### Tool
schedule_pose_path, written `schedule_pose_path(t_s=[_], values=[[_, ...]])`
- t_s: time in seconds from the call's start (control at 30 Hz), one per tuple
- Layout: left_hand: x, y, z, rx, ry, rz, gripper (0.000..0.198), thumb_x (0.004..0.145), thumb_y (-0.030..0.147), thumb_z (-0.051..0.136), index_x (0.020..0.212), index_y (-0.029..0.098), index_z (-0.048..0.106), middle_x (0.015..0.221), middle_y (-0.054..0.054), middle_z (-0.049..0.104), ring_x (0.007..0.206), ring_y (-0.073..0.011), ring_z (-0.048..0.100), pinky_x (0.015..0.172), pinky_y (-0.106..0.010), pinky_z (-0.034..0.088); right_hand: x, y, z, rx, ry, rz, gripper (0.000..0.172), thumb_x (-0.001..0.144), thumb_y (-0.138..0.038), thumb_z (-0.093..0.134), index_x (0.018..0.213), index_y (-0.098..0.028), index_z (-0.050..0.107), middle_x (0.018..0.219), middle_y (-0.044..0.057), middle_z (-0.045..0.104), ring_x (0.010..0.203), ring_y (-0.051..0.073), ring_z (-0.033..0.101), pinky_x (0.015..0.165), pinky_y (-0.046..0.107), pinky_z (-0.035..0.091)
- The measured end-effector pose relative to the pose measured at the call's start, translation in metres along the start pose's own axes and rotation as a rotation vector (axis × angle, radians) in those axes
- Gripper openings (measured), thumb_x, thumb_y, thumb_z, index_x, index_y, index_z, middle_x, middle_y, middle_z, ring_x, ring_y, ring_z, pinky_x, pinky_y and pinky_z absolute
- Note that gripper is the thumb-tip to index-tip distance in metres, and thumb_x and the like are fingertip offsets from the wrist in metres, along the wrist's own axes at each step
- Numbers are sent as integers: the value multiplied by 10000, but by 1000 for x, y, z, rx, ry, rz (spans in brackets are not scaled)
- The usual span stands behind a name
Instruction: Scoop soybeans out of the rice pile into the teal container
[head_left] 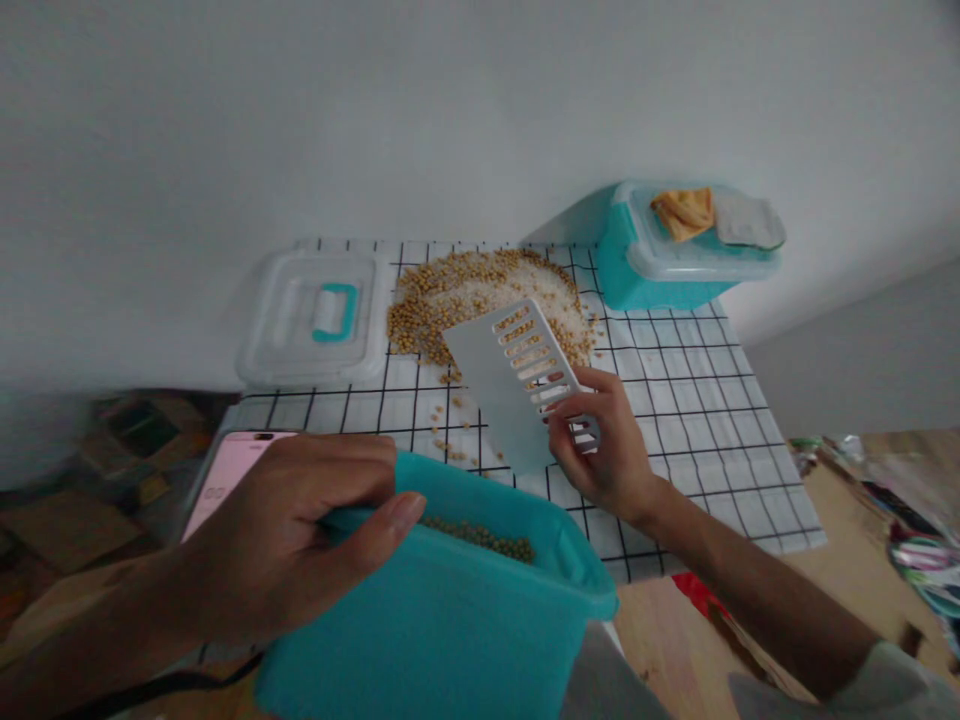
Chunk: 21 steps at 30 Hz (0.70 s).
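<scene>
Teal plastic makes up the tub [450, 620] at the front, and a few beans lie inside it. The left hand [292, 540] grips the tub's near rim, with the thumb curled over the edge and the fingers closed on the outside. The right hand [607, 450] pinches the slotted end of a white scoop [517, 385] between thumb and fingers. The scoop is tilted and held up above the checked mat [675, 400], between the tub and a pile of beans mixed with rice [480, 295]. Loose beans are scattered on the mat near the scoop. A clear lid [319, 315] with a teal handle lies left of the pile. A second teal box [682, 250] stands to the right by the wall, with cloths on top. A pink phone [225, 475] lies just behind the left hand.
</scene>
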<state>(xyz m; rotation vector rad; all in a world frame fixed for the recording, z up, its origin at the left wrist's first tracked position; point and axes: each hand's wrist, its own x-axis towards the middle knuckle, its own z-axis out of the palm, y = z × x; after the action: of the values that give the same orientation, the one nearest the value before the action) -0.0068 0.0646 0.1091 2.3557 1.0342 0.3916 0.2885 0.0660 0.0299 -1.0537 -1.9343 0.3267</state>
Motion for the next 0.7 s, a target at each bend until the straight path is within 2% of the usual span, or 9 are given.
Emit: schedule_pose_path(t_s=[0.1,0.17,0.23,0.3,0.4,0.47,0.6,0.7], values=[[-4,2,1,-18,-7,-43,342,956,217,444,618,189,483,599,46,476,566,-84,489,590,-273,368,13,3,-9,23,-24,-27,516,864,-105,570,1336,-265,437,1274,91,567,1189,230,568,968,451,540],[-5,3,2,-21,23,-62,344,956,223,447,613,193,463,589,45,457,549,-90,470,579,-286,351,22,4,-19,33,-113,-51,657,879,-119,568,1477,-253,331,1370,101,550,1233,232,550,1002,438,529],[-4,5,3,-32,48,-69,343,949,231,451,607,200,452,573,43,449,524,-94,454,559,-291,341,31,5,-29,19,-228,-76,712,890,-134,567,1531,-250,279,1428,98,530,1239,232,552,1003,421,534],[-1,7,3,-57,75,-60,328,934,241,461,608,210,463,560,39,455,508,-103,452,542,-298,337,38,7,-38,-8,-312,-92,693,887,-131,573,1522,-262,327,1389,81,569,1194,226,580,981,407,547],[1,9,1,-79,74,-32,313,926,222,473,613,209,462,560,37,447,521,-108,454,547,-305,331,42,12,-42,-23,-338,-88,654,870,-111,591,1481,-260,411,1298,66,624,1118,205,614,948,375,562],[2,8,-2,-77,53,-10,323,929,203,475,608,200,446,563,40,435,532,-105,441,552,-307,319,42,15,-39,-18,-319,-81,644,863,-106,600,1467,-250,429,1277,67,635,1096,195,624,938,361,567],[5,3,-9,-47,17,-4,305,930,200,473,626,196,495,602,25,503,573,-115,492,553,-308,329,39,19,-23,4,-306,-50,633,869,-115,587,1464,-254,424,1298,76,624,1119,198,621,920,368,578],[11,-3,-15,-13,18,26,322,924,191,482,602,195,471,568,33,463,539,-106,463,532,-294,327,39,19,-14,19,-304,-31,631,868,-119,581,1464,-253,425,1305,77,618,1121,196,620,898,354,587]])
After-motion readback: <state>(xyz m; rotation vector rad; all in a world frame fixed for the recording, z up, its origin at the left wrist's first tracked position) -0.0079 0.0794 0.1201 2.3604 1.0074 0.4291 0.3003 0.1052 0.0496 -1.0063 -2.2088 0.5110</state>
